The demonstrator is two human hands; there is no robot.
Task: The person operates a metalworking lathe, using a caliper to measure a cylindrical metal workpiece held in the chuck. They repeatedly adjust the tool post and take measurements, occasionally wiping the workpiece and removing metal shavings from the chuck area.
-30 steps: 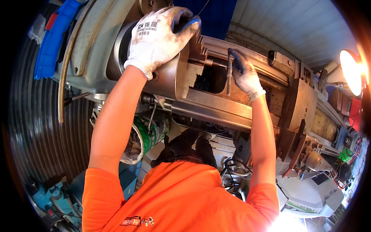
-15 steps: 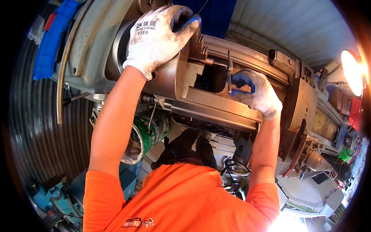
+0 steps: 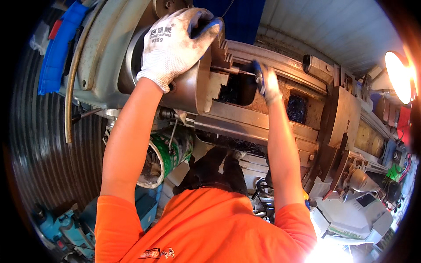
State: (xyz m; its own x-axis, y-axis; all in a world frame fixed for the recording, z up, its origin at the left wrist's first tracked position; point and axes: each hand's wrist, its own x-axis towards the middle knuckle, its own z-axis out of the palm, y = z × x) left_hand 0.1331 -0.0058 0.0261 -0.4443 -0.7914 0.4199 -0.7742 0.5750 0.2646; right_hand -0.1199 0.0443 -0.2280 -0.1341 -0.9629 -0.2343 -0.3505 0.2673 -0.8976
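Observation:
My left hand [image 3: 175, 44], in a white glove with blue fingertips, lies curled over the top of a steel lathe chuck [image 3: 193, 94] at the upper middle. My right hand [image 3: 266, 82], gloved the same way, is closed on the end of a thin metal key [image 3: 228, 70]. The key lies level and its tip points into the face of the chuck, just above the dark jaws [image 3: 232, 90]. Both my bare forearms reach up from my orange shirt.
The grey lathe headstock [image 3: 96, 65] stands left of the chuck, the bed [image 3: 263, 127] and carriage [image 3: 344, 118] to the right. A bright lamp [image 3: 399, 76] glares at the right. A green can [image 3: 169, 153] hangs below the chuck. A blue part [image 3: 55, 52] sits upper left.
My right hand dropped from an upright handle on the carriage side, then rose toward the chuck face and now holds the key level. My left hand stayed on the chuck.

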